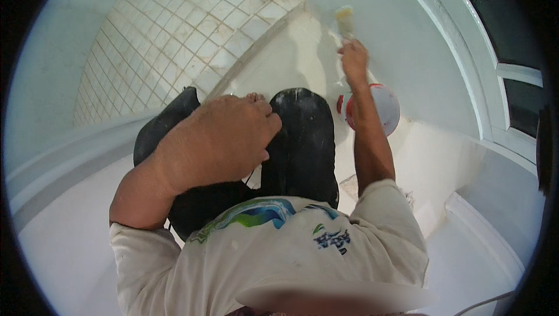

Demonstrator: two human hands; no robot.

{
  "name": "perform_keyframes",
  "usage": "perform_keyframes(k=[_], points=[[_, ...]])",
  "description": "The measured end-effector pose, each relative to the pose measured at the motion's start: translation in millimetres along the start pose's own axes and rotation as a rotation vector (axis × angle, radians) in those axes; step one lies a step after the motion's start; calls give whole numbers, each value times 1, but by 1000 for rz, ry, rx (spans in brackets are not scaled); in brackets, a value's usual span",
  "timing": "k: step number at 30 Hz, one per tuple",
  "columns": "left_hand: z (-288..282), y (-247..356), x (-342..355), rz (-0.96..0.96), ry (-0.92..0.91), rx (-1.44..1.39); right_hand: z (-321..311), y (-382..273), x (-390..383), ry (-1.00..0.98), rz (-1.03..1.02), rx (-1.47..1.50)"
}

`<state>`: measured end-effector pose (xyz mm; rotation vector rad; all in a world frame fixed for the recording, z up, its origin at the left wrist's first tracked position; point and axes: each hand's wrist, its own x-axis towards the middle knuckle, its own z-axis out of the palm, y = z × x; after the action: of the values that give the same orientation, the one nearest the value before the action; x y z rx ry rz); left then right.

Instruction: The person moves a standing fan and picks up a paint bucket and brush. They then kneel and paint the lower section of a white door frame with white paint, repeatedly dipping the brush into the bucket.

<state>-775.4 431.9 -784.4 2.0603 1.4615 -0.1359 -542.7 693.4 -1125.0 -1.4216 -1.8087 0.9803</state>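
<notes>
My right hand (354,60) reaches forward and grips a paintbrush (345,22) by its handle. Yellowish bristles point away from me, at the foot of the pale wall; whether they touch it I cannot tell. Under my right forearm stands a paint bucket (389,109) with a red rim, white inside and partly hidden by the arm. Nearer to me, my left hand (224,135) is above my knees, back upward and fingers curled in. Nothing shows in it, though its palm is hidden.
Pale walls (396,31) curve round on both sides. White tiles (169,31) cover the floor beyond a low ledge (262,45) at the left. My knees in black trousers (300,135) take up the middle. A window frame (495,100) stands at the right.
</notes>
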Motion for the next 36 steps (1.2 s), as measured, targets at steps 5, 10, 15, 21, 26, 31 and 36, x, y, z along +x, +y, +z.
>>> perform_keyframes(k=[5, 10, 15, 21, 26, 31, 36], points=[[10, 19, 20, 9, 66, 60, -196, -43, -141, 43, 230, -32], [25, 32, 132, -74, 82, 78, -311, -7, -216, -10, 127, -780], [86, 85, 292, -35, -164, -651, -333, 25, -185, -249, 100, -1114], [255, 126, 368, -273, -199, -1133, -291, 71, -153, -402, 103, -1066], [255, 172, 351, -351, 187, -1169, -278, 115, -144, -336, 105, -997], [244, 171, 359, -376, 306, -1160, -266, 125, -121, -341, 75, -983], [242, 150, 353, -374, 412, -1093, -281, 76, -125, -416, 163, -976]])
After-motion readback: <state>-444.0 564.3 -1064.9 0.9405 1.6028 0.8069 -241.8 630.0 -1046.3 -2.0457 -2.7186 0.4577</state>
